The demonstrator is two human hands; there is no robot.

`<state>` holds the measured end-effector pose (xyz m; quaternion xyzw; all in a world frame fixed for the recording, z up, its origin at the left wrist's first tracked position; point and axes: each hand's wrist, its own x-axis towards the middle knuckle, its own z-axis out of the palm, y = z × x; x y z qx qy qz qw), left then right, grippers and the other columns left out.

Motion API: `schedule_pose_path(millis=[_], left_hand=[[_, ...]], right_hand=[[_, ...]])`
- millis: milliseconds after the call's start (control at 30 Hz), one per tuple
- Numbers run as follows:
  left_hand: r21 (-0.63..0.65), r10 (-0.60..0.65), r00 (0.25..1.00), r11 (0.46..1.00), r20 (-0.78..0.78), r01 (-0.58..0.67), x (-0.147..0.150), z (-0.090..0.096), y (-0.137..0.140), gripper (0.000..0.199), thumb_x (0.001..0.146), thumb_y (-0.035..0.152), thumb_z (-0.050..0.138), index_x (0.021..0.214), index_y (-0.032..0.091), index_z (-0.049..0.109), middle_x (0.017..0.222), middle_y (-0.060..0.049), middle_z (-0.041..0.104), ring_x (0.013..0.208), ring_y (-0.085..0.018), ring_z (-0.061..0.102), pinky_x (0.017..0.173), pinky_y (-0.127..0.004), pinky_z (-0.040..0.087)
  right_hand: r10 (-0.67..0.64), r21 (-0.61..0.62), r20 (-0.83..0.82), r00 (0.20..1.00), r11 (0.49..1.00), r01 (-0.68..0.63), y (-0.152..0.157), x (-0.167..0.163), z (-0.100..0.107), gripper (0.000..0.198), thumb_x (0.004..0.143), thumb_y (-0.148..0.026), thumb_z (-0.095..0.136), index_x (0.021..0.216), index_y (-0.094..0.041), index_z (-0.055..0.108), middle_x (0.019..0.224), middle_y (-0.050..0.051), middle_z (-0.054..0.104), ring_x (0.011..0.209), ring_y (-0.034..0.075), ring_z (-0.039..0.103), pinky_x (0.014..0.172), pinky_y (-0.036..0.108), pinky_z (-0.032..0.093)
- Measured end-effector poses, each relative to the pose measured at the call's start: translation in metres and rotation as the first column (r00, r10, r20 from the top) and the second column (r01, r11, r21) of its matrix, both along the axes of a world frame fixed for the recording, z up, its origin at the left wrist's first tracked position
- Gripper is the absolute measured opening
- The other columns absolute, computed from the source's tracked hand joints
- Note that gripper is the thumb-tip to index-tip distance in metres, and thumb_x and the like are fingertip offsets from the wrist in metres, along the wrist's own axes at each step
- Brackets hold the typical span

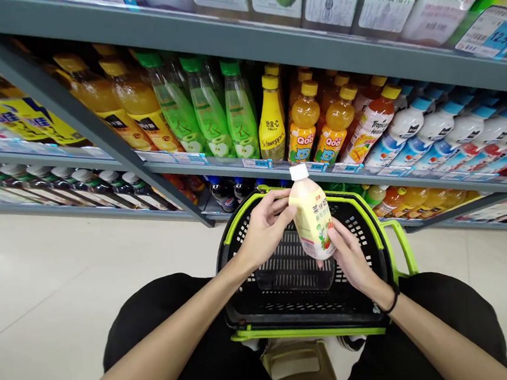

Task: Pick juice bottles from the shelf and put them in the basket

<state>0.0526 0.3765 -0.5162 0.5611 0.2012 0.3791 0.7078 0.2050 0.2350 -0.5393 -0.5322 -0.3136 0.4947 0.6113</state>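
Note:
A pale cream drink bottle point(311, 217) with a white cap and a light yellow label is held upright, slightly tilted, above the black shopping basket point(375, 256). My right hand point(352, 255) grips its lower right side, thumb on the label and fingers behind. At the upper left of the bottle, my left hand point(268, 224) is closed with its thumb and fingers against the side below the cap. Some of its fingertips are hidden behind the bottle. Through the basket's visible floor point(294, 248), slots show, with no goods on it.
Shelves ahead carry green-capped bottles point(240, 114), a yellow Schweppes bottle point(271, 120), orange Qoo bottles point(304, 123) and blue-capped white bottles point(411, 123). The grey shelf edge point(216, 164) runs just beyond the basket. My knees flank it; a brown stool point(300, 369) shows below.

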Motion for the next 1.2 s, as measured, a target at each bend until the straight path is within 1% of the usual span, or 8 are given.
schedule_pose_path(millis=[167, 500, 633, 700, 767, 867, 1000, 1200], left_hand=[[0.029, -0.008, 0.999, 1.000, -0.044, 0.009, 0.000, -0.010, -0.002, 0.050, 0.093, 0.045, 0.079, 0.129, 0.017, 0.056, 0.138, -0.015, 0.067, 0.125, -0.026, 0.066, 0.097, -0.033, 0.058], [0.049, -0.073, 0.970, 0.995, -0.233, 0.087, -0.004, -0.014, 0.024, 0.070, 0.070, 0.044, 0.094, 0.122, 0.012, 0.059, 0.120, -0.017, 0.074, 0.106, -0.028, 0.074, 0.094, -0.039, 0.060], [0.217, -0.052, 0.815, 0.952, -0.577, 0.215, 0.003, -0.042, 0.029, 0.071, 0.070, 0.045, 0.091, 0.127, 0.015, 0.060, 0.113, -0.012, 0.077, 0.100, -0.028, 0.076, 0.087, -0.036, 0.060], [0.347, 0.079, 0.635, 0.886, -0.768, 0.308, 0.011, -0.063, 0.027, 0.062, 0.071, 0.041, 0.090, 0.122, 0.017, 0.064, 0.109, -0.011, 0.077, 0.102, -0.031, 0.075, 0.089, -0.038, 0.059], [0.369, 0.176, 0.479, 0.862, -0.860, 0.346, 0.021, -0.089, 0.025, 0.058, 0.070, 0.038, 0.090, 0.118, 0.015, 0.067, 0.107, -0.014, 0.076, 0.105, -0.038, 0.073, 0.092, -0.045, 0.057], [0.315, 0.216, 0.273, 0.862, -0.937, 0.397, 0.036, -0.133, 0.028, 0.063, 0.072, 0.034, 0.090, 0.125, 0.011, 0.064, 0.108, -0.017, 0.074, 0.106, -0.038, 0.072, 0.094, -0.048, 0.056], [0.185, 0.189, 0.043, 0.853, -0.981, 0.488, 0.047, -0.183, 0.043, 0.048, 0.087, 0.035, 0.083, 0.125, 0.011, 0.066, 0.117, -0.013, 0.071, 0.109, -0.027, 0.070, 0.098, -0.045, 0.058], [0.135, 0.218, -0.063, 0.779, -0.974, 0.613, 0.055, -0.223, 0.065, 0.047, 0.096, 0.035, 0.075, 0.137, 0.016, 0.062, 0.128, -0.012, 0.066, 0.118, -0.028, 0.066, 0.103, -0.049, 0.056]], right_hand=[[-0.096, 0.080, 0.141, 0.985, 0.993, 0.085, 0.002, -0.002, -0.005, 0.057, 0.093, -0.040, 0.079, 0.145, -0.023, 0.063, 0.146, 0.010, 0.064, 0.135, 0.027, 0.060, 0.111, 0.042, 0.055], [0.166, -0.131, 0.422, 0.891, 0.984, -0.122, 0.002, 0.009, -0.017, 0.060, 0.102, -0.048, 0.064, 0.156, -0.025, 0.053, 0.150, 0.011, 0.059, 0.126, 0.028, 0.063, 0.097, 0.041, 0.061], [0.570, -0.535, 0.760, 0.314, 0.822, -0.197, 0.000, 0.014, 0.000, 0.063, 0.107, -0.037, 0.048, 0.164, -0.014, 0.039, 0.147, 0.018, 0.059, 0.136, 0.033, 0.055, 0.113, 0.049, 0.047], [0.754, -0.747, 0.657, -0.011, 0.649, -0.142, -0.002, 0.016, 0.005, 0.059, 0.105, -0.029, 0.048, 0.159, -0.005, 0.046, 0.145, 0.024, 0.060, 0.140, 0.038, 0.051, 0.113, 0.048, 0.046], [0.853, -0.864, 0.503, -0.139, 0.495, -0.089, -0.004, 0.017, 0.006, 0.046, 0.102, -0.023, 0.052, 0.140, -0.001, 0.065, 0.135, 0.027, 0.067, 0.133, 0.038, 0.059, 0.108, 0.044, 0.049], [0.894, -0.904, 0.426, -0.137, 0.418, -0.084, -0.004, 0.018, 0.004, 0.035, 0.100, -0.022, 0.056, 0.118, -0.001, 0.077, 0.123, 0.029, 0.073, 0.121, 0.036, 0.070, 0.102, 0.041, 0.053], [0.877, -0.883, 0.466, -0.119, 0.451, -0.131, 0.003, 0.014, 0.009, 0.037, 0.105, -0.023, 0.051, 0.124, -0.003, 0.075, 0.131, 0.026, 0.071, 0.125, 0.033, 0.069, 0.102, 0.041, 0.054], [0.880, -0.872, 0.473, -0.053, 0.458, -0.175, 0.013, 0.019, 0.012, 0.033, 0.107, -0.023, 0.053, 0.126, -0.006, 0.074, 0.131, 0.021, 0.073, 0.124, 0.028, 0.071, 0.101, 0.042, 0.057]])
